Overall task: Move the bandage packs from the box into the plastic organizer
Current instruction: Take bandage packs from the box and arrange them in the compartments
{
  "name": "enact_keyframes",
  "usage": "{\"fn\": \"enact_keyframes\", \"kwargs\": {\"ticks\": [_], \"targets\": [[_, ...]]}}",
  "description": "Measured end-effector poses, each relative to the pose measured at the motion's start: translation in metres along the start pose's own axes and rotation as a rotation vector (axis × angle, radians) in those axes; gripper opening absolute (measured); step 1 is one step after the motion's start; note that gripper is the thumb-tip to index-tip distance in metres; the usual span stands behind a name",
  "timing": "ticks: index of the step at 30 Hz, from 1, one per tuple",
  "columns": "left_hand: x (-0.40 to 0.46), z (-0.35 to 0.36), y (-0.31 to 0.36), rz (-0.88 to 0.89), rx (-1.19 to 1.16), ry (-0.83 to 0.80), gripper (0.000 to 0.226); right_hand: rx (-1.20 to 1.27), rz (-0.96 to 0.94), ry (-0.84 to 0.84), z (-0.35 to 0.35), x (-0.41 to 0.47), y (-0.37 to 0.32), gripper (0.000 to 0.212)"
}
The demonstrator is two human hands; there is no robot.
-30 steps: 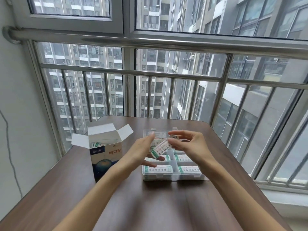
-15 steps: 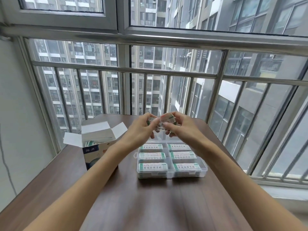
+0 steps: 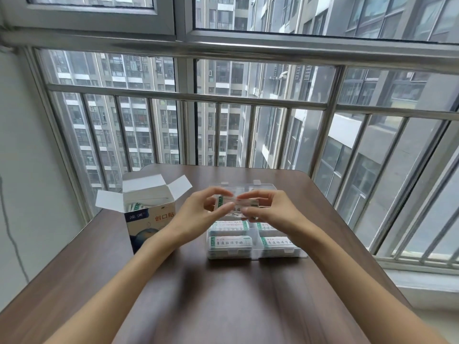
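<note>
A clear plastic organizer (image 3: pixel 253 253) lies on the brown table (image 3: pixel 223 294), its lid open toward the window. White bandage packs with green edges (image 3: pixel 229 242) fill its near compartments. Above its far compartments, my left hand (image 3: pixel 198 214) and my right hand (image 3: pixel 269 211) together pinch one bandage pack (image 3: pixel 236 203), each by one end. The open white and blue cardboard box (image 3: pixel 149 214) stands to the left, with more packs (image 3: pixel 135 207) showing inside.
A steel railing (image 3: pixel 223 100) and window run close behind the table's far edge. A grey wall (image 3: pixel 29 170) with a thin cable bounds the left side. The table's right edge lies near the window sill (image 3: pixel 422 281).
Both hands with the pack have come down a little from above the organizer's lid toward its far compartments. The camera view has dipped and shifted slightly.
</note>
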State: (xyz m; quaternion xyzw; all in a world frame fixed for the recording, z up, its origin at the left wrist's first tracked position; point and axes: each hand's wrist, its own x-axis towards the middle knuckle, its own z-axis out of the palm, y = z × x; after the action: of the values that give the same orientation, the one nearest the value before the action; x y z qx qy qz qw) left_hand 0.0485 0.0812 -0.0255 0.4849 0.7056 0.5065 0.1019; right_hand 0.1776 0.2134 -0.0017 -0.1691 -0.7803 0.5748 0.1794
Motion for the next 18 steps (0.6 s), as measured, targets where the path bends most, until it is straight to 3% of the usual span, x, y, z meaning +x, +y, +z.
{"fn": "enact_keyframes", "kwargs": {"ticks": [2,6,12,18], "targets": [[-0.003,-0.002,0.003,0.023,-0.065,-0.013,0.02,0.077,0.016,0.003,-0.001,0.002,0.0,0.029],[0.0,-0.004,-0.006,0.008,-0.011,0.121,0.014,0.083,0.028,-0.031,0.001,0.009,-0.001,0.024],[0.002,-0.004,-0.008,-0.054,0.534,0.133,0.018,-0.354,-0.082,0.031,0.007,0.021,0.017,0.022],[0.006,-0.01,-0.008,-0.094,0.728,0.007,0.018,-0.549,-0.088,-0.011,0.009,0.028,0.023,0.018]]}}
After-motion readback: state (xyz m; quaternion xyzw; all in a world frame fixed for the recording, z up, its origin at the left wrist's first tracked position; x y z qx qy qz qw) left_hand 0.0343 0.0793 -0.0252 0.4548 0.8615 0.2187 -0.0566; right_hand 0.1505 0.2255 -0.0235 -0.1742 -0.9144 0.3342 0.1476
